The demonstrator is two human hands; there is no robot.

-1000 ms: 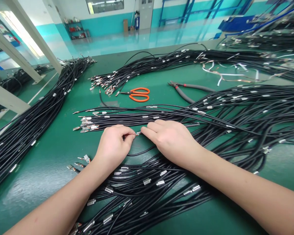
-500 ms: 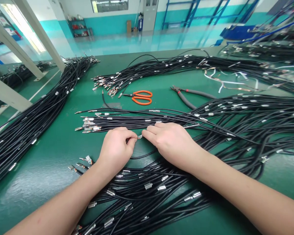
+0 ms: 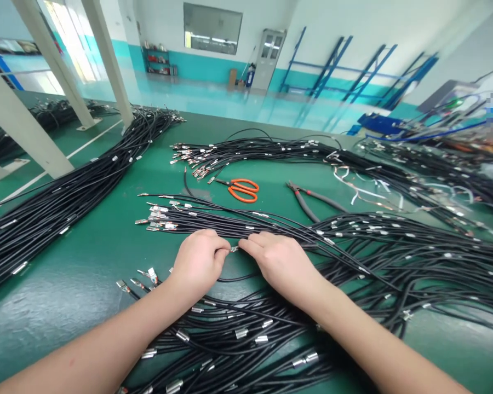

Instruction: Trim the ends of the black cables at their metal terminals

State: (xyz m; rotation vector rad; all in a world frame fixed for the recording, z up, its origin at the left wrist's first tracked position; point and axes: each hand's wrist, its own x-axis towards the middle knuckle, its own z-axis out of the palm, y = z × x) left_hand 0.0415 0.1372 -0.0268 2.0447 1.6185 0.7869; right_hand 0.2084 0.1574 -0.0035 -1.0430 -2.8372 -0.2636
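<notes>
At the centre of the frame, the left hand (image 3: 203,258) pinches the left end of a small metal connector (image 3: 234,249) between thumb and forefinger. The right hand (image 3: 281,262) has its fingertips at the other end; its thumb is hidden, so I cannot tell its grip. Orange-handled scissors (image 3: 244,190) and grey-handled pliers (image 3: 306,201) lie above centre, black cables (image 3: 213,223) below them.

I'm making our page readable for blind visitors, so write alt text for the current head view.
A person's left hand pinches one end of a small metal terminal, with the right hand at its other end. Around them, bundles of black cables lie across a green table. Orange-handled scissors and gray-handled pliers lie beyond the hands.
</notes>
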